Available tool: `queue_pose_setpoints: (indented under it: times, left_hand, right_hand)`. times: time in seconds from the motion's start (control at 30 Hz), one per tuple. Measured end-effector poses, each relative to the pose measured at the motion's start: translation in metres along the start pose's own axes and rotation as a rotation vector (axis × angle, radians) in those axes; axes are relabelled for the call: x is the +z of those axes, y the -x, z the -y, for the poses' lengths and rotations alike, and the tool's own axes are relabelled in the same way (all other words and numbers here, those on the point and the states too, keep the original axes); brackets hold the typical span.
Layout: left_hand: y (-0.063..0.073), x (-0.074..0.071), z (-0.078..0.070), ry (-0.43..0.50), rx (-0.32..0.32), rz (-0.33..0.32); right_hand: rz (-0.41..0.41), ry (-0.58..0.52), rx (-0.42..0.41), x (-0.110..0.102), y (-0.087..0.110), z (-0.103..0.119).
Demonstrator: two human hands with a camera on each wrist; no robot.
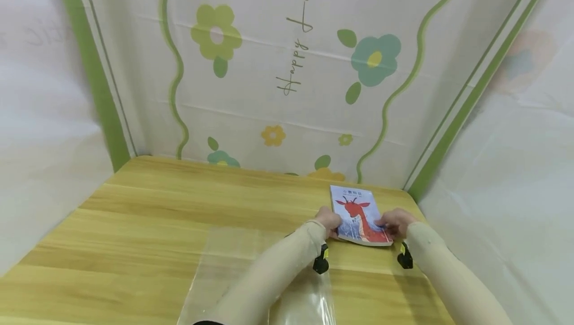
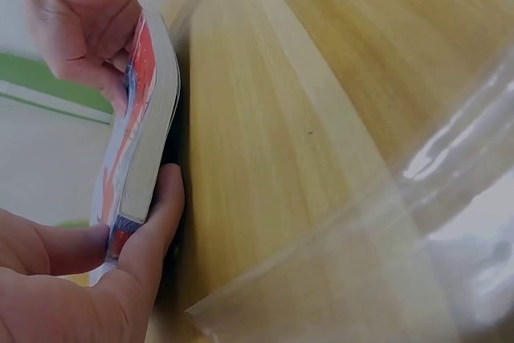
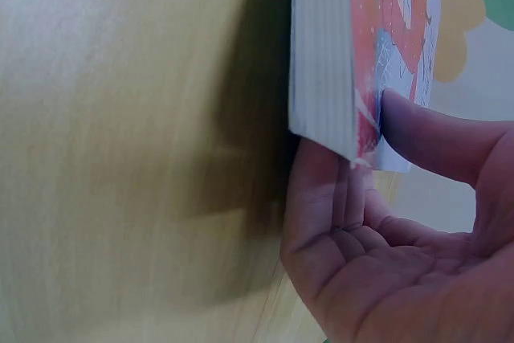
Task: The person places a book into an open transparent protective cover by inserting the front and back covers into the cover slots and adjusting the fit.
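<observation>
A paperback book (image 1: 356, 213) with a red giraffe on a blue-and-white cover is held face up near the table's back right. My left hand (image 1: 329, 221) grips its left edge; in the left wrist view the thumb lies on the cover and the fingers (image 2: 167, 198) are beneath. At the opposite edge my right hand (image 1: 396, 223) pinches the book, thumb on the cover and fingers (image 3: 317, 198) curled under it. The right wrist view shows the page block (image 3: 321, 54) raised over the wood, with a shadow below.
A clear plastic sheet or bag (image 1: 224, 265) lies flat on the wooden table (image 1: 148, 215), partly under my left forearm. A floral fabric panel (image 1: 278, 66) rises behind the table, with white fabric at both sides. Each wrist carries a small black device (image 1: 321, 260).
</observation>
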State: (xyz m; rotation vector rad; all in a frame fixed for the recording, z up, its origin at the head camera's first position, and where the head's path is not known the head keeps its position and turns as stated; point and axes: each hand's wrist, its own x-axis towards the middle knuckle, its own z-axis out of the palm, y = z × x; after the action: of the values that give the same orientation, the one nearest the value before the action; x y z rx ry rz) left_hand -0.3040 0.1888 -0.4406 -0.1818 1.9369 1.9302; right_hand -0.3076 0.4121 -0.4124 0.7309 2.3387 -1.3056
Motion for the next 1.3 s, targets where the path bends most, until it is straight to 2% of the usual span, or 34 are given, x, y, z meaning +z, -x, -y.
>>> queue_pose_setpoints:
  times: [0.33,0.53,0.7,0.87,1.1,1.3]
  left_hand:
    - [-0.003,-0.001,0.003,0.037,-0.012,-0.001]
    - [0.005,-0.003,0.002,0.045,-0.010,-0.001]
    - [0.006,-0.003,0.000,0.045,-0.010,-0.012]
    - [0.004,-0.004,-0.001,0.038,-0.006,-0.015]
    - [0.007,-0.003,-0.004,0.039,0.025,0.024]
    - [0.011,-0.008,-0.005,0.059,0.028,0.034]
  right_hand:
    - [-0.012,0.077,0.035,0.003,-0.003,0.003]
    - [0.014,0.116,-0.018,0.003,0.001,0.003]
    - [-0.012,0.152,-0.063,0.003,0.001,0.000]
    - [-0.005,0.113,-0.102,0.001,0.004,-0.003]
    - [0.051,0.054,-0.154,-0.009,0.008,-0.010]
    - [0.011,0.036,-0.210,-0.005,0.023,-0.008]
